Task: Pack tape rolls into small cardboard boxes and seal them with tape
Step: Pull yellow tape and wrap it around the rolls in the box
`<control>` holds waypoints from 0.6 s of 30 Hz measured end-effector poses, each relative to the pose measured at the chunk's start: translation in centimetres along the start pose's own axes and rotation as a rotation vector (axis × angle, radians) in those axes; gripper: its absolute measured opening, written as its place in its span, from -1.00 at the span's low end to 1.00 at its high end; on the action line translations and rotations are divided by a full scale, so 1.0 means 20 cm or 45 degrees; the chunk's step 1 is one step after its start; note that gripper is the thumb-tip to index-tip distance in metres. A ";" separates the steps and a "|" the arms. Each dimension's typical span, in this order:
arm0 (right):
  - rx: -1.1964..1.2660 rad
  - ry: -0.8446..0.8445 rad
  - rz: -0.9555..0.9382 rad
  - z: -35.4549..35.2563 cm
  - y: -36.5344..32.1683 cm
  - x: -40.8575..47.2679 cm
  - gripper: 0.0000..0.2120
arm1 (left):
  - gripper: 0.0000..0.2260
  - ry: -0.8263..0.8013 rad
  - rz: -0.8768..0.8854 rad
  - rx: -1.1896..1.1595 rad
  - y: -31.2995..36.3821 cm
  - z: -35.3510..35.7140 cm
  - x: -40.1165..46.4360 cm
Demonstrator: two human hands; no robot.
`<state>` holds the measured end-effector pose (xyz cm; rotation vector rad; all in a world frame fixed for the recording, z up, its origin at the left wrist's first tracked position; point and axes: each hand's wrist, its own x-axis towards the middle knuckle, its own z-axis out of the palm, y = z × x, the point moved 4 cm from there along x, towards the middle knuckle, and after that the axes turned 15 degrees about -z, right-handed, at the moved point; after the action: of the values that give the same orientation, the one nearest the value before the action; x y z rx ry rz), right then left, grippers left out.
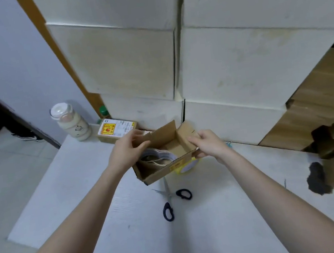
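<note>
We see left hand (pixel 127 153) gripping box (pixel 163 165) flap, right hand (pixel 208 144) pinching opposite flap, tape roll (pixel 157 157) inside (scissors (pixel 172 200) nearby)

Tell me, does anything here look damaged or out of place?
Yes. The large brown carton at the right edge has a ragged hole torn in its side, with dark frayed edges. Near the small cardboard box that both hands hold, the scissors lie with their blades apart on the white table. Nothing looks spilled.

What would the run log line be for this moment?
stage: closing flaps | left hand: grips left flap | right hand: grips right flap | small cardboard box: open, tape roll inside | scissors: on table
</note>
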<state>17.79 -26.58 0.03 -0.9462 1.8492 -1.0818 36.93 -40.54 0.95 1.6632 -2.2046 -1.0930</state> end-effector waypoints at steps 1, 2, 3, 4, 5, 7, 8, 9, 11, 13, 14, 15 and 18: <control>0.016 0.002 0.015 0.03 0.02 0.02 -0.81 | -0.60 0.035 -0.051 0.034 -0.06 -0.01 0.02; 0.037 0.014 0.032 0.06 0.04 0.04 -0.81 | -0.50 0.060 -0.109 0.069 -0.11 -0.02 0.03; 0.059 0.036 0.051 0.09 0.05 0.06 -0.82 | -0.42 0.053 -0.185 0.099 -0.16 -0.04 0.04; 0.080 0.058 0.068 0.12 0.06 0.07 -0.83 | -0.38 0.020 -0.279 0.124 -0.22 -0.06 0.06; 0.088 0.075 0.081 0.15 0.06 0.08 -0.82 | -0.35 -0.043 -0.384 0.137 -0.28 -0.07 0.08; 0.071 0.091 0.099 0.22 0.07 0.10 -0.79 | -0.38 -0.189 -0.550 0.081 -0.37 -0.10 0.11; 0.059 0.092 0.107 0.26 0.07 0.12 -0.79 | -0.42 -0.232 -0.576 0.028 -0.40 -0.11 0.13; 0.052 0.099 0.123 0.30 0.06 0.12 -0.80 | -0.46 -0.252 -0.559 0.002 -0.42 -0.12 0.16; 0.060 0.138 0.164 0.38 0.06 0.14 -0.85 | -0.51 -0.251 -0.470 0.027 -0.45 -0.15 0.22; 0.103 0.185 0.226 0.45 0.07 0.13 -0.89 | -0.52 -0.279 -0.396 0.077 -0.48 -0.18 0.29; 0.124 0.204 0.252 0.49 0.08 0.13 -0.88 | -0.51 -0.309 -0.375 0.094 -0.50 -0.20 0.32; 0.147 0.223 0.272 0.53 0.08 0.12 -0.89 | -0.50 -0.342 -0.353 0.115 -0.52 -0.21 0.35; 0.215 0.303 0.310 0.66 0.11 0.10 -0.90 | -0.49 -0.425 -0.288 0.146 -0.58 -0.23 0.42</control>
<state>28.14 -31.84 -6.79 -0.4968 1.9662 -1.2156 45.23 -51.35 -5.63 1.9396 -2.3565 -1.4176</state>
